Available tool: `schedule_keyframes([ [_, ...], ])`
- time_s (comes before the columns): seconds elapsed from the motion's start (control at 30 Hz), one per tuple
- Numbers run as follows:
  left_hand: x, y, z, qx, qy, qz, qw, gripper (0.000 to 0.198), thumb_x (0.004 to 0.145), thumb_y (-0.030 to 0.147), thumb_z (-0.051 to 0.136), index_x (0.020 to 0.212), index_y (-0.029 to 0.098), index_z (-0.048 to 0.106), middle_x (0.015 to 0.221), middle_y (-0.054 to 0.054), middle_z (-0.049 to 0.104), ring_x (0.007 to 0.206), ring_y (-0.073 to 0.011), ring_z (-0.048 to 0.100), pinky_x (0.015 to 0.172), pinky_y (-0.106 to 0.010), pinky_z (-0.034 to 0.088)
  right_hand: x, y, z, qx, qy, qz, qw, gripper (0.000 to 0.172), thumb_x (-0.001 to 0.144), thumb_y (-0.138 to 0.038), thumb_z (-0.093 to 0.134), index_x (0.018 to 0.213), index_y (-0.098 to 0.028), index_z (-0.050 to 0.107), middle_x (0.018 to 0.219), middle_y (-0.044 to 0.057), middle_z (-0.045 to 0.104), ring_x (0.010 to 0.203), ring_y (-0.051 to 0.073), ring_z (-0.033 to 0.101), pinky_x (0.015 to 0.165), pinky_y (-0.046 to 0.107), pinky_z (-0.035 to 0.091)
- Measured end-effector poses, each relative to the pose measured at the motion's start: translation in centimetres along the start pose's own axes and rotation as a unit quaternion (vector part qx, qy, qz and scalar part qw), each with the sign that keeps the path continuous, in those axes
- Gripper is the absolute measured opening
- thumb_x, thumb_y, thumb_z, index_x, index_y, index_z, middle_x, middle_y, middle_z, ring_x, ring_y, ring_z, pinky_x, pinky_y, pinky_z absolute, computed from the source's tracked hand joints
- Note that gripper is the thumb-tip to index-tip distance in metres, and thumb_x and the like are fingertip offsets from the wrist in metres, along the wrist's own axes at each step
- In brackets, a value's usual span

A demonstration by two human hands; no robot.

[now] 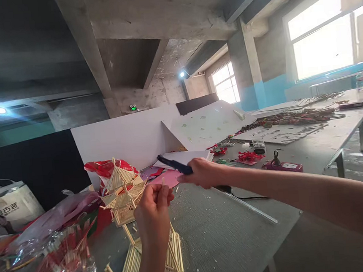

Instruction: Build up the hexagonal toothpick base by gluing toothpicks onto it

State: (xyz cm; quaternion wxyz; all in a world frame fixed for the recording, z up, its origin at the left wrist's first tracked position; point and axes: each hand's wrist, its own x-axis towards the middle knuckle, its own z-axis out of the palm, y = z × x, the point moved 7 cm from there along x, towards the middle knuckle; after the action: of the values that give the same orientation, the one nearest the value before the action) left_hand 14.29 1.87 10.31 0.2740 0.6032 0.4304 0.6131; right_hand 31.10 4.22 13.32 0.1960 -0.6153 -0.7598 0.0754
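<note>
My left hand (153, 200) pinches a short thin wooden stick (163, 181) upright between thumb and fingertips. To its right, my right hand (200, 172) is closed around a dark blue-black tool (175, 164) that points left; its kind is unclear. Behind my left hand stands a small tiered pavilion model (123, 192) made of pale sticks, with a pointed roof. Beneath my left forearm lies a many-sided stick-built base (177, 255), partly covered. On the table past my right hand are a black object, a cord (250, 197) and a clear rod (258, 212).
Plastic bags of sticks (67, 251) and a white carrier bag (12, 205) crowd the left. Pink sheets (164, 179) lie behind my hands. A purple power strip (284, 167) and red ornaments (250, 156) are at the right, before a cut-out board (279, 133). Stick scraps litter the grey table (215, 230).
</note>
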Motion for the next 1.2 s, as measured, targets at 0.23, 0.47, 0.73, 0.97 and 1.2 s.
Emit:
schedule_keyframes([
  [0.23, -0.6, -0.3, -3.3, -0.111, -0.065, -0.071, 0.989, 0.022, 0.065, 0.035, 0.068, 0.072, 0.015, 0.067, 0.069, -0.001, 0.067, 0.065, -0.0111, 0.058, 0.066, -0.023, 0.044, 8.6, 2.5, 7.8, -0.045, -0.065, 0.062, 0.995, 0.051, 0.072, -0.060, 0.048, 0.067, -0.011, 0.063, 0.061, 0.010, 0.062, 0.062, 0.020, 0.061, 0.055, 0.026, 0.043],
  [0.47, 1.9, -2.6, -7.3, 0.030, -0.102, -0.110, 0.988, 0.020, 0.065, 0.036, 0.069, 0.072, 0.018, 0.071, 0.058, 0.002, 0.060, 0.060, -0.0094, 0.048, 0.061, -0.024, 0.037, 12.6, 3.0, 16.5, -0.127, -0.058, 0.032, 0.990, 0.066, 0.073, -0.067, 0.042, 0.105, -0.012, 0.062, 0.104, 0.018, 0.062, 0.096, 0.031, 0.057, 0.073, 0.035, 0.043],
  [0.73, 2.1, -5.8, -8.8, 0.079, -0.108, -0.168, 0.977, 0.019, 0.064, 0.036, 0.069, 0.064, 0.017, 0.067, 0.061, 0.000, 0.063, 0.061, -0.0098, 0.052, 0.062, -0.024, 0.038, 13.8, 2.6, 19.6, -0.180, -0.046, -0.008, 0.983, 0.065, 0.077, -0.062, 0.043, 0.112, -0.009, 0.058, 0.118, 0.023, 0.052, 0.108, 0.034, 0.047, 0.085, 0.044, 0.036],
  [0.97, 0.6, -7.8, -8.9, 0.073, -0.113, -0.229, 0.964, 0.020, 0.065, 0.036, 0.068, 0.067, 0.015, 0.067, 0.061, -0.001, 0.065, 0.056, -0.0084, 0.054, 0.058, -0.022, 0.039, 13.7, 2.1, 19.9, -0.194, -0.059, -0.019, 0.979, 0.069, 0.074, -0.066, 0.044, 0.110, -0.009, 0.060, 0.119, 0.023, 0.051, 0.109, 0.035, 0.046, 0.086, 0.045, 0.034],
  [1.2, 0.5, -9.5, -8.8, 0.047, -0.123, -0.269, 0.954, 0.020, 0.067, 0.034, 0.067, 0.071, 0.015, 0.067, 0.063, -0.002, 0.066, 0.055, -0.0069, 0.056, 0.055, -0.019, 0.039, 12.5, 1.2, 18.0, -0.169, -0.037, -0.062, 0.983, 0.055, 0.076, -0.058, 0.049, 0.094, -0.008, 0.065, 0.106, 0.022, 0.059, 0.101, 0.034, 0.051, 0.082, 0.044, 0.036],
])
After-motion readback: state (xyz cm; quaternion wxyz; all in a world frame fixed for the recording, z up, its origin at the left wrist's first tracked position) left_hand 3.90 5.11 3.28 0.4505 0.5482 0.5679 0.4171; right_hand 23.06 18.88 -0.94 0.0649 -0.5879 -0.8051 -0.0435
